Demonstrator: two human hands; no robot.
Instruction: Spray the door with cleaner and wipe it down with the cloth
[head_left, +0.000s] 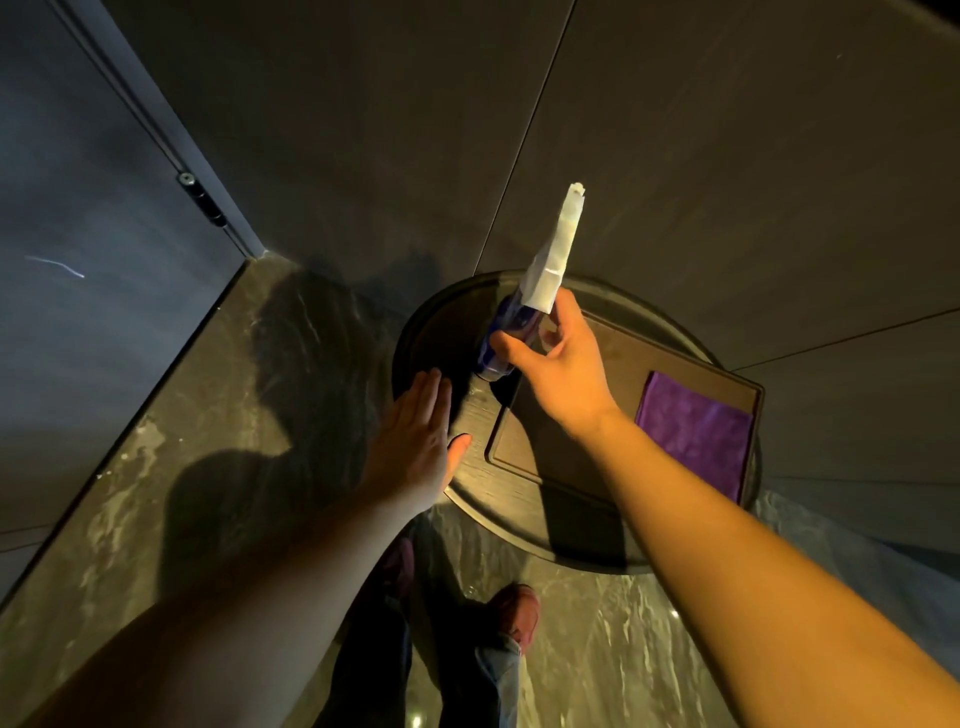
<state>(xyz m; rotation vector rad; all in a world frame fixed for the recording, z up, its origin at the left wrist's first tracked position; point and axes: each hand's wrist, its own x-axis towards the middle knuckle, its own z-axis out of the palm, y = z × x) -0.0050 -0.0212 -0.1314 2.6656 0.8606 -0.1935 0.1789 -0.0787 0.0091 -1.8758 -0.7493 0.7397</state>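
My right hand (558, 358) pinches the spray bottle (506, 332) at its blue neck, just over the round counter (498, 499). Left hand (415, 436) flat and open, holding nothing. Bottle looks rigid, probably slick; I'd grip below the white head. Purple cloth (696, 431) lies on the tray (561, 441), soft and limp.

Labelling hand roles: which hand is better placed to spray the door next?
Right. The right hand already grips the blue spray bottle at its neck, white nozzle upward. The left hand is open and flat, holding nothing, over the round table.
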